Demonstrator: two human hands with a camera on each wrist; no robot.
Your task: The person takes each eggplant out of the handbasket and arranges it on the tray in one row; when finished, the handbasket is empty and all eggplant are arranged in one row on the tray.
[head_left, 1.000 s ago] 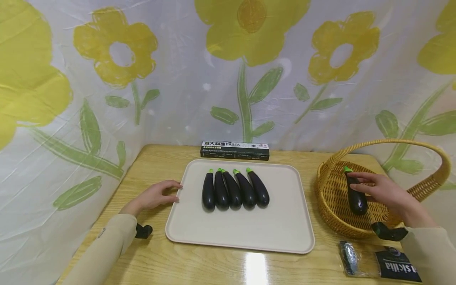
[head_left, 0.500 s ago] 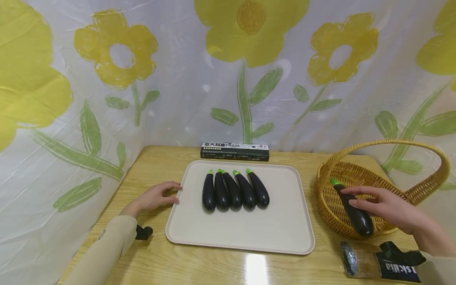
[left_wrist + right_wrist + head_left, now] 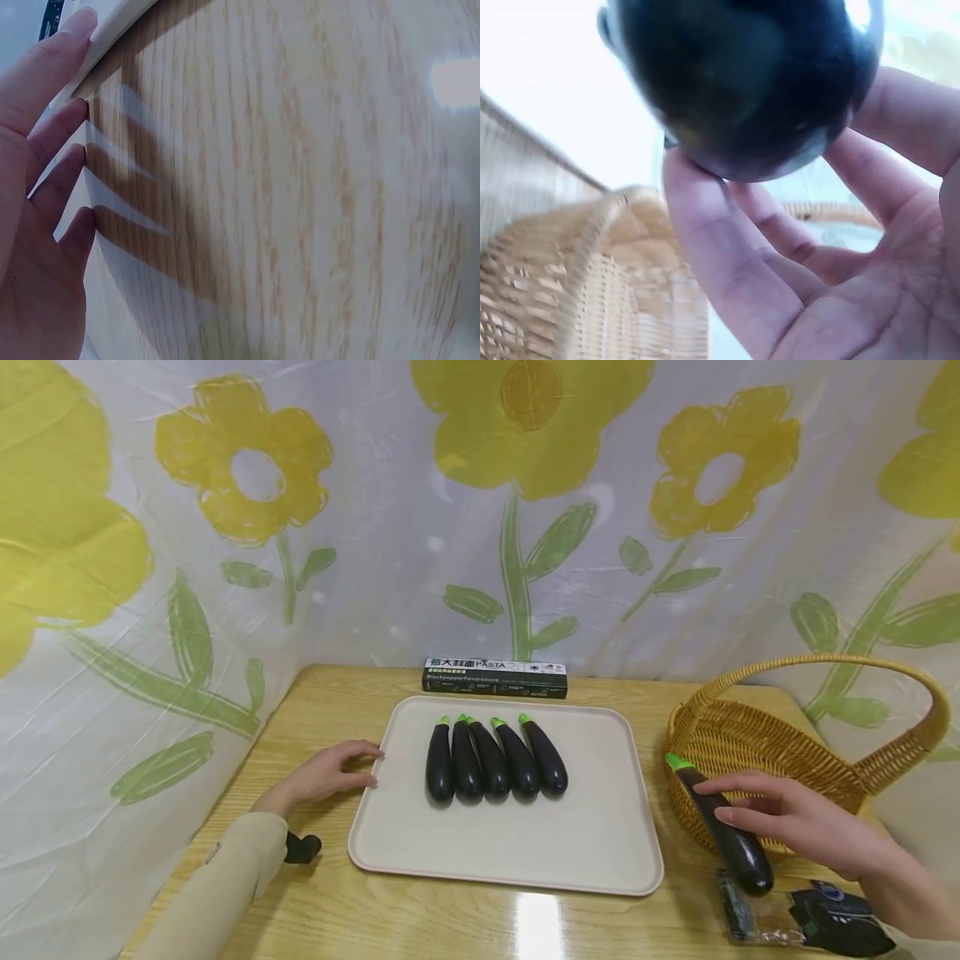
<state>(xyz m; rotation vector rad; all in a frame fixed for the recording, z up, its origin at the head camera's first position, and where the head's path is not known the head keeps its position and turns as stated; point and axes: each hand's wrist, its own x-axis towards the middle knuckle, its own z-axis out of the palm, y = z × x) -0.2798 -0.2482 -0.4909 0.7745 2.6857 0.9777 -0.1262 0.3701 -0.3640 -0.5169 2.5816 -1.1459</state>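
My right hand (image 3: 813, 827) pinches a dark purple eggplant (image 3: 723, 831) with a green stem end, tilted over the near left rim of a wicker basket (image 3: 765, 739). In the right wrist view the eggplant's round end (image 3: 750, 82) fills the top, fingers curled round it. At the left edge of the white tray (image 3: 506, 852), my left hand (image 3: 326, 774) touches the rim with loosely spread fingers. The left wrist view shows that hand (image 3: 45, 195) beside the tray corner. Several eggplants (image 3: 493, 762) lie side by side on the tray, stems toward the back.
Behind the tray stands a black pasta box (image 3: 495, 678). A clear and black package (image 3: 810, 918) lies in front of the basket, partly covered by the right wrist's camera mount. The basket's tall handle (image 3: 840, 660) arches up at the right. A flowered curtain (image 3: 390, 568) closes off the back.
My right hand has lifted the eggplant out of the basket's inside and brought it left and toward me, over the rim. The left hand and the tray have stayed put.
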